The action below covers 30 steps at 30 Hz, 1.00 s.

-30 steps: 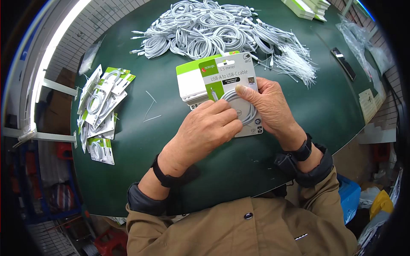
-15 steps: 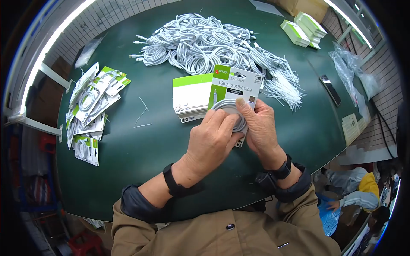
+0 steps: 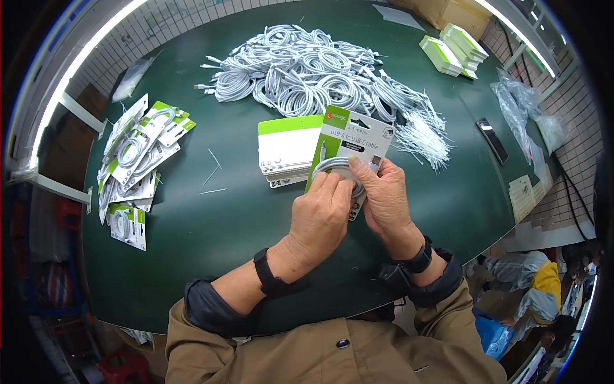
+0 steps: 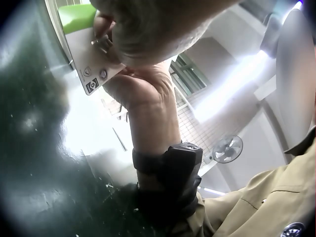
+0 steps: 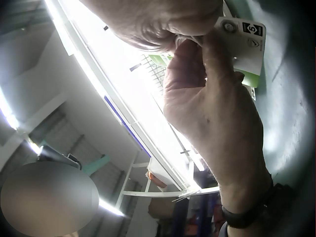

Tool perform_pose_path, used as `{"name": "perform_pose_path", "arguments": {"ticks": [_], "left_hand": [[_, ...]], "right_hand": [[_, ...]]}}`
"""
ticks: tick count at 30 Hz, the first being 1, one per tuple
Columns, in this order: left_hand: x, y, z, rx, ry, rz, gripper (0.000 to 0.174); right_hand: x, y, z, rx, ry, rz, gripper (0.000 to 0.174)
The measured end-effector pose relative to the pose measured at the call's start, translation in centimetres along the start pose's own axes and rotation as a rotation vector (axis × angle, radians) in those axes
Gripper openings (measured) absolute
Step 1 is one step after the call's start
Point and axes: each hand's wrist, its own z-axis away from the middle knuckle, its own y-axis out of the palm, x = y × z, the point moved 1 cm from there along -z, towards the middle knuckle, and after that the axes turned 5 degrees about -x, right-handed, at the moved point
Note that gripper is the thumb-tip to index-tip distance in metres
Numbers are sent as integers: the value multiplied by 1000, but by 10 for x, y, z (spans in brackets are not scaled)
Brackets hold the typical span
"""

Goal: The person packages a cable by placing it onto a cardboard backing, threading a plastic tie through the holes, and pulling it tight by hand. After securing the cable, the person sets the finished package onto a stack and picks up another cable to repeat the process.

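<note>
In the head view my right hand (image 3: 385,200) pinches a grey, white and green cable card (image 3: 354,136) at its right edge, thumb on the front. A coiled light-grey USB cable (image 3: 334,164) lies against the card's front. The curled fingers of my left hand (image 3: 321,216) grip the lower left of this coil, hiding that part. The card leans to the right above the table. Seen from the left wrist, the card's lower corner (image 4: 90,83) sticks out beside the left hand. Just behind the card stands a stack of similar cards (image 3: 288,146).
A large heap of coiled cables (image 3: 307,70) lies at the back, with loose white ties (image 3: 425,137) to its right. Carded cables (image 3: 137,150) pile up at the left. Further right are card bundles (image 3: 451,51), a phone (image 3: 491,141) and plastic bags (image 3: 527,105).
The head view has shifted. The card has tilted to the right. My left fingers have moved in closer on the coil, while my right hand keeps its pinch.
</note>
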Motion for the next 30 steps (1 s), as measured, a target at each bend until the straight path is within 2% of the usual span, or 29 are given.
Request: {"name": "perform_pose_path", "arguments": {"ticks": [6,10,12,15,16,19,20,23,30], "left_hand": [[6,-1,-2,36,22,18,27],[16,-28,-10,-103,-35,360,29],[19,-51,-18,-222,-134,362,33],[35,-59,-14,-215,-510,551,37],[41,-60,-11,-79,-579,660,45],[44,-53,-2,180,-746,996,38],[47,-50,2,242,-736,997,32],[46,-49,3,205,-788,1129,29],[53,-50,7,80,-786,1150,27]], "right_hand": [[-1,-1,-3,16,-16,-18,23],[13,4,-3,73,-46,33,26],[15,3,-3,85,-51,56,28],[14,4,-3,130,-48,56,28],[13,4,-3,145,-33,54,29],[10,5,-1,175,-33,58,30],[10,5,0,182,-29,87,31],[9,3,0,180,-19,73,31],[17,6,2,197,-83,204,37]]}}
